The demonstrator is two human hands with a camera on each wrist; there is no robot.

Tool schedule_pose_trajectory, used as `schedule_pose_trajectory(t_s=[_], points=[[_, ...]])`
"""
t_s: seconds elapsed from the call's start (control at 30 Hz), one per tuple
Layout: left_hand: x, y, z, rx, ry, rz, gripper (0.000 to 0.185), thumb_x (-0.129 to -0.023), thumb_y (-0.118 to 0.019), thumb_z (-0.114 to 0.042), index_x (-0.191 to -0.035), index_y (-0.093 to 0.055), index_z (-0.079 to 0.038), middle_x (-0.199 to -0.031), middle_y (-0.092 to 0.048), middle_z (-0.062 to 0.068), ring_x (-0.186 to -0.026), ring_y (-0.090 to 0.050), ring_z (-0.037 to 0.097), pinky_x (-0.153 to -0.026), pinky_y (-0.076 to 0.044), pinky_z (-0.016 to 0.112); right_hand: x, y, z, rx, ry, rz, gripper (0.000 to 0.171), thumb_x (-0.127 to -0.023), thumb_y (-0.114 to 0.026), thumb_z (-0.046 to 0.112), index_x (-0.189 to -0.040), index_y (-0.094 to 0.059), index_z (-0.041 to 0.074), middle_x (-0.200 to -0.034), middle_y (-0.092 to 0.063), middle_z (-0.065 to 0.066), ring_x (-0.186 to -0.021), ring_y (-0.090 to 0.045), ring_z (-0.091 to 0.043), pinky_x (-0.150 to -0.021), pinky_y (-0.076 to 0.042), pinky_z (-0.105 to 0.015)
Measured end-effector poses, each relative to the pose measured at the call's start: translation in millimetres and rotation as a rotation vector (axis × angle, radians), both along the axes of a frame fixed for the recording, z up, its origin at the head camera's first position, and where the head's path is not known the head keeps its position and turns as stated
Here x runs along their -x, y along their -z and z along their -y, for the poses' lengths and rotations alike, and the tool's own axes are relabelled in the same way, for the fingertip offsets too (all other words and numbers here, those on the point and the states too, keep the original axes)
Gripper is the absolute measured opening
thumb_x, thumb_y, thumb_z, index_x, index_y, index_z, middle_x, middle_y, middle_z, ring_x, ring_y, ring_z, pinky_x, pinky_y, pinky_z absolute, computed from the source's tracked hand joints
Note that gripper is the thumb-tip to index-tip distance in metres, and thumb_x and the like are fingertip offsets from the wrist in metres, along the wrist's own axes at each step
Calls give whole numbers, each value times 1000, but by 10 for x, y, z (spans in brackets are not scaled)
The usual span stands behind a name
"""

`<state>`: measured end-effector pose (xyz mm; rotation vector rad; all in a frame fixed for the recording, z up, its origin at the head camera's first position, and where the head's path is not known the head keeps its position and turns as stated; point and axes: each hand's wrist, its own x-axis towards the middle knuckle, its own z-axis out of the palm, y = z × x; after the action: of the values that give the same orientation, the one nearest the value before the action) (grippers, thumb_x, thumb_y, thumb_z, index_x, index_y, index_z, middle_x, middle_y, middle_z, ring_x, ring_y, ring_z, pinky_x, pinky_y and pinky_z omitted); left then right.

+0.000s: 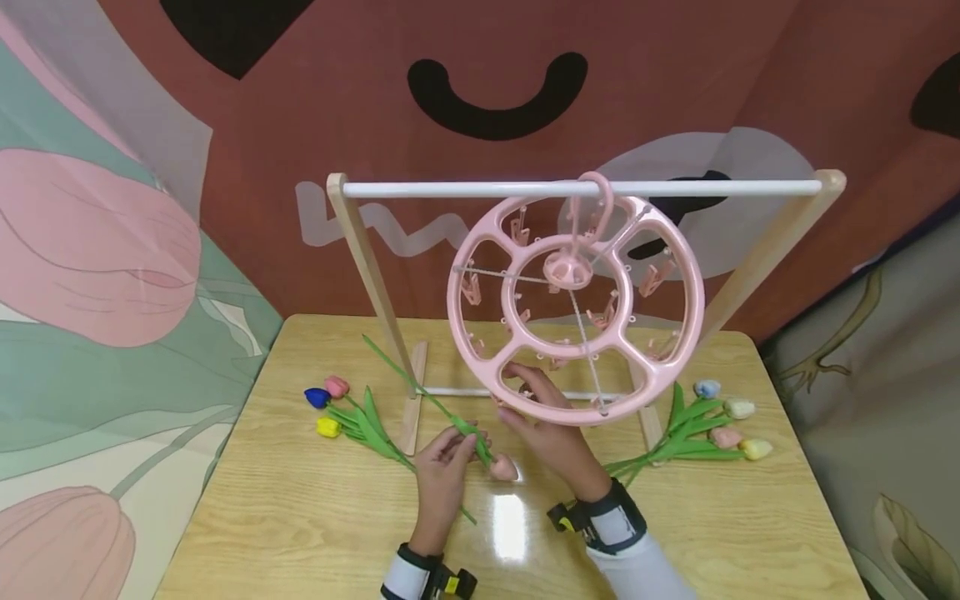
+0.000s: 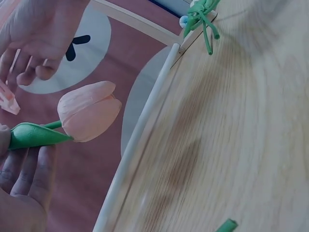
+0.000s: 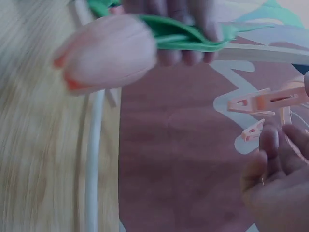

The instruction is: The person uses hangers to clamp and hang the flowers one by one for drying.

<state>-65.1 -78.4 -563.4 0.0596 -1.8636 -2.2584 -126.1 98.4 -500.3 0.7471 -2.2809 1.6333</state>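
My left hand [image 1: 444, 467] pinches an artificial pale pink tulip [image 1: 503, 468] by its green leaf and stem, just under the bloom. The stem slants up to the left, while the bloom points toward the right hand. My right hand [image 1: 551, 433] reaches up to the near left rim of a pink round clip hanger [image 1: 693, 292]. A pink clothespin [image 3: 270, 100] hangs there, with a fingertip at its upper end in the right wrist view. Finger and thumb appear to pinch it, though the grip is partly out of frame. The other right fingers are loosely bent.
The hanger hooks over the white bar [image 1: 450, 190] of a wooden stand, and more clothespins [image 1: 470, 287] dangle from it. Blue, pink and yellow tulips [image 1: 327, 427] lie on the table at left. Several pale tulips [image 1: 726, 437] lie at right. A patterned cloth backs the table.
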Motion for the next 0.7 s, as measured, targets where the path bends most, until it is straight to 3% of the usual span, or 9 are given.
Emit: schedule_pose_trajectory(t_s=[0.13,0.2,0.5,0.7], points=[[5,3,0,11,9,11,20,-97,-71,-10,-112,-72,3,-100,-76,25,-89,-77,31,-75,-67,33,30,-57,-5,128,-89,101,44,-91,-75,-2,-133,-63,5,-105,-71,-13,-86,-64,-9,-68,-59,-21],[8,1,1,23,12,10,20,-97,-71,-10,-112,-73,3,-100,-76,24,-89,-77,32,-75,-67,34,38,-83,-12,168,-107,133,40,-90,-74,-6,-128,-64,0,-99,-71,-17,-87,-65,-7,-67,-60,-21],[40,-13,-2,70,3,-11,20,-98,-71,-12,-113,-73,0,-101,-77,21,-89,-78,27,-76,-67,34,77,-149,-20,221,-112,215,39,-85,-79,-5,-121,-62,-4,-111,-70,-22,-97,-70,-5,-81,-61,-19],[68,-24,-15,80,11,-68,21,-98,-71,-13,-112,-72,3,-102,-76,25,-91,-76,41,-76,-67,33,90,-171,8,247,-171,220,37,-85,-78,-5,-119,-61,-8,-116,-66,-26,-97,-71,-5,-80,-62,-19]])
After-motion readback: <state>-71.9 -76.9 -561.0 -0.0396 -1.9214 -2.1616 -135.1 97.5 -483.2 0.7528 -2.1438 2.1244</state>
